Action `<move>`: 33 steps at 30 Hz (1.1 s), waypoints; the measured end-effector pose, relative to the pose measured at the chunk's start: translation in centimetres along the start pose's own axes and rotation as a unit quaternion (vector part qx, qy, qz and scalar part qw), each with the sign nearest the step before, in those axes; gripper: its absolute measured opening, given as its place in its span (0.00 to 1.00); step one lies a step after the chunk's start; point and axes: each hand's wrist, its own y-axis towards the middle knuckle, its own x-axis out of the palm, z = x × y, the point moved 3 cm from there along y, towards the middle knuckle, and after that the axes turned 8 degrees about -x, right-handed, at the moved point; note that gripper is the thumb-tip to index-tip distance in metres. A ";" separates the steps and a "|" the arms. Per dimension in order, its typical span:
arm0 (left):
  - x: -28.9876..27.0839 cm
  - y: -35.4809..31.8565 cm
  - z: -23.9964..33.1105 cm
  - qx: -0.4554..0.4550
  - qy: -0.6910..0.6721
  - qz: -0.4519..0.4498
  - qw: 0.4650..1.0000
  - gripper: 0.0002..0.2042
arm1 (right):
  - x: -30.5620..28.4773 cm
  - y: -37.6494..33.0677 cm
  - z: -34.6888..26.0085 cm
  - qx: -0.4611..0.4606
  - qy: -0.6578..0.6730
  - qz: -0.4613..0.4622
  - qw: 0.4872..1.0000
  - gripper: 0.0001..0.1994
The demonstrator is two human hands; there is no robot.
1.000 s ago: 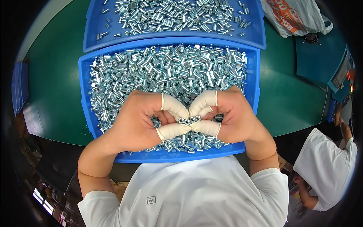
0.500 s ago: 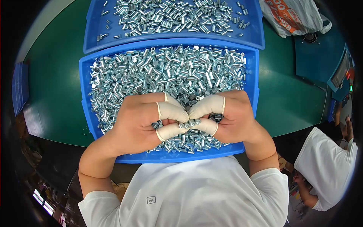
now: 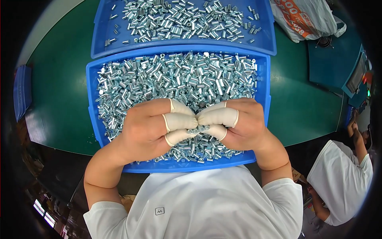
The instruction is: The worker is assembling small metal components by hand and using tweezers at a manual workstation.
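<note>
A blue plastic tray (image 3: pixel 92 119) in front of me is full of small silver metal sleeves (image 3: pixel 179 77). My left hand (image 3: pixel 149 125) and my right hand (image 3: pixel 238 123) meet fingertip to fingertip over the tray's near half. Both wear white finger cots on the thumb and first fingers. Between the touching fingertips they pinch a short row of the metal sleeves (image 3: pixel 197 130). The knuckles hide the parts lying beneath them.
A second blue tray (image 3: pixel 262 44) with more loose silver sleeves sits behind the first on the green table (image 3: pixel 59 87). A white bag with orange print (image 3: pixel 306 20) lies at the back right. Another person in a white shirt (image 3: pixel 338 179) works at the right edge.
My hands have closed together: the fingertips, spread apart in a heart shape a second ago, now press tightly onto the row of sleeves between them.
</note>
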 end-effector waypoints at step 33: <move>-12.8 2.2 -6.0 -0.145 0.233 0.262 0.925 0.11 | -7.9 5.1 8.2 0.188 -0.184 0.138 0.955 0.12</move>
